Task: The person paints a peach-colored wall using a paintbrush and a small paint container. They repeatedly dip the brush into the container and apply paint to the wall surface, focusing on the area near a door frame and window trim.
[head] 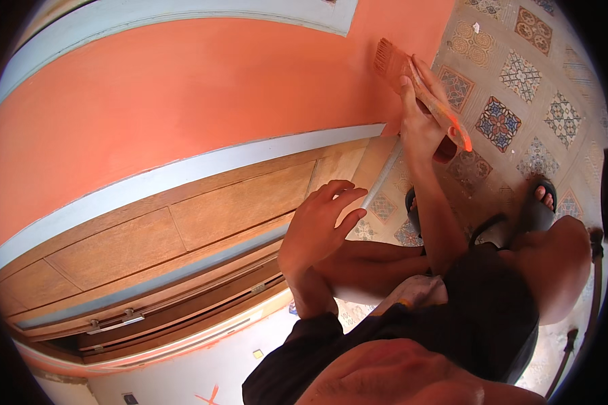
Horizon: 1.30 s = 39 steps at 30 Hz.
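My right hand (420, 116) is closed around a wide paintbrush (403, 71) coated in orange-red paint, its handle end pointing down and right. The bristles are at the lower part of an orange-painted wall (207, 91), near the floor edge; whether they touch it is unclear. Beneath my right hand is a dark red, rounded thing (445, 152), mostly hidden. My left hand (316, 223) holds nothing, fingers apart and slightly bent, in front of a wooden door (233, 212).
Pale blue trim (182, 162) runs between wall and door. A metal door handle (116, 324) is at lower left. Patterned floor tiles (499, 124) spread to the right, with small white specks. My sandalled foot (544, 196) stands on them. Another pale trim piece (283, 12) borders the wall's top.
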### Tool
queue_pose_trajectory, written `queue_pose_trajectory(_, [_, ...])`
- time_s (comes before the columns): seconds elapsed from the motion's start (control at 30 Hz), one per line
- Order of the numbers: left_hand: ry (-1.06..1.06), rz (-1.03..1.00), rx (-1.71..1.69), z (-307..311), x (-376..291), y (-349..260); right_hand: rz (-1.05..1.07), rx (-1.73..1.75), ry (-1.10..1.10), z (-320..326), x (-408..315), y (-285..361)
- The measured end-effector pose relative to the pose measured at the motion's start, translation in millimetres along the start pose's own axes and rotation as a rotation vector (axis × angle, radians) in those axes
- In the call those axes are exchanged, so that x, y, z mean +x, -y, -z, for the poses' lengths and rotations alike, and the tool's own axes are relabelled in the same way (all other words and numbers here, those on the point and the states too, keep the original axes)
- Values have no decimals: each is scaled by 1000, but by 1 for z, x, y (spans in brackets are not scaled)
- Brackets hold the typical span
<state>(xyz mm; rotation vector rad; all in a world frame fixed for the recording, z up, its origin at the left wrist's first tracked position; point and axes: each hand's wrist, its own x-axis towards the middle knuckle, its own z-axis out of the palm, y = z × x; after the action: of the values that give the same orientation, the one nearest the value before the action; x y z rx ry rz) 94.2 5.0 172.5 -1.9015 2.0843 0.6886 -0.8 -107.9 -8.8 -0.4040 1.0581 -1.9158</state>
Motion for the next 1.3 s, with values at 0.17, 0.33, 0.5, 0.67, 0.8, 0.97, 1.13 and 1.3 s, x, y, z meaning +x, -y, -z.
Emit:
queue_pose_trajectory(0.17, [54,-113,-43,10,27,3,-57,-34,14,-1,7,-20])
queue_pose_trajectory(0.33, [162,-149,-168,28,55,20,3,-84,71,-14,-6,-15])
queue_pose_trajectory(0.5, [256,-89,-441,30,43,40,54,-321,95,-27,-12,-1])
queue_pose_trajectory(0.67, [18,-127,-614,4,33,56,203,-387,83,-45,-22,19])
queue_pose_trajectory(0.8, [-248,-86,-742,-30,45,64,199,-330,214,-52,-33,45])
queue_pose_trajectory(0.97, [-437,-43,-837,-43,39,76,380,-240,390,-38,-30,61])
queue_pose_trajectory(1.13, [-409,-47,-679,-40,27,86,69,-378,171,-28,-4,41])
queue_pose_trajectory(1.3, [-461,111,-756,-48,24,83,364,-309,277,-77,-13,64])
